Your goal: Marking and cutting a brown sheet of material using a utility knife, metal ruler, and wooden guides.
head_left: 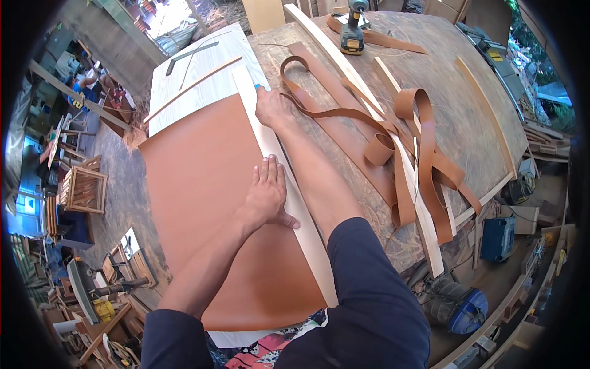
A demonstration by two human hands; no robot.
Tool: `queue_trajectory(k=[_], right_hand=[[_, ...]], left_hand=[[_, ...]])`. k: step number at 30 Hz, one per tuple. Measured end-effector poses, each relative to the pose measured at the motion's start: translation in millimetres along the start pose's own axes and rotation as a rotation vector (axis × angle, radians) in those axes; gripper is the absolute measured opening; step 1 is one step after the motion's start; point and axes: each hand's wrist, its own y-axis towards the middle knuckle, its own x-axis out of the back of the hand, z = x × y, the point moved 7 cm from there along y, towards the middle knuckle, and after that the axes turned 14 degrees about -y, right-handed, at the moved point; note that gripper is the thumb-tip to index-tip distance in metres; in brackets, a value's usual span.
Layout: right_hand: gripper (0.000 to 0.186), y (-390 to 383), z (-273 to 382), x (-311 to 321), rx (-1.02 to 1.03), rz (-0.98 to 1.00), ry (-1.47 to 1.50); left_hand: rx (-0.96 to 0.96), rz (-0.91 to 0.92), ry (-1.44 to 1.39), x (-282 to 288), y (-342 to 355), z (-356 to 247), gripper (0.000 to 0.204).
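Note:
A large sheet of brown leather-like material (203, 184) lies over the near left part of the table. Along its right edge runs a long, pale straight board (310, 255). My left hand (267, 194) is pressed flat with fingers stretched, partly on the sheet and partly on the board. Farther up, at the board's far end, my right hand (275, 109) is closed around a small tool, of which only a blue tip (258, 86) shows; its kind is hidden by the fingers.
Curled brown strips (424, 141) and long wooden slats (418, 215) lie on the right of the table. A cordless drill (352, 31) stands at the far side. A white panel (169, 92) with a metal square (190, 56) lies far left. A vacuum (461, 307) sits below, right.

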Motion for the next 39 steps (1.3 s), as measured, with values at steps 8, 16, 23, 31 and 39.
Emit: queue_trajectory(k=[8, 16, 23, 31, 39], right_hand=[[0.029, -31.2, -2.9, 5.8, 0.108, -0.017, -0.016], [0.040, -52.9, -61.2, 16.5, -0.210, -0.249, -0.094], [0.054, -199.8, -65.3, 36.0, -0.066, -0.344, -0.187], [0.049, -340.1, -94.1, 54.4, 0.014, -0.321, -0.578], [0.065, -463.5, -19.7, 30.4, -0.099, -0.066, -0.262]], left_hand=[[0.008, 0.011, 0.023, -0.5, 0.0, 3.2, 0.159], [0.006, 0.038, 0.043, -8.1, 2.2, -2.2, 0.162], [-0.002, 0.010, -0.020, -10.2, 1.9, 3.8, 0.159], [-0.085, -0.180, -0.244, -22.6, -9.0, 11.6, 0.147], [-0.204, -0.658, -0.456, -80.1, -222.5, 1.0, 0.087]])
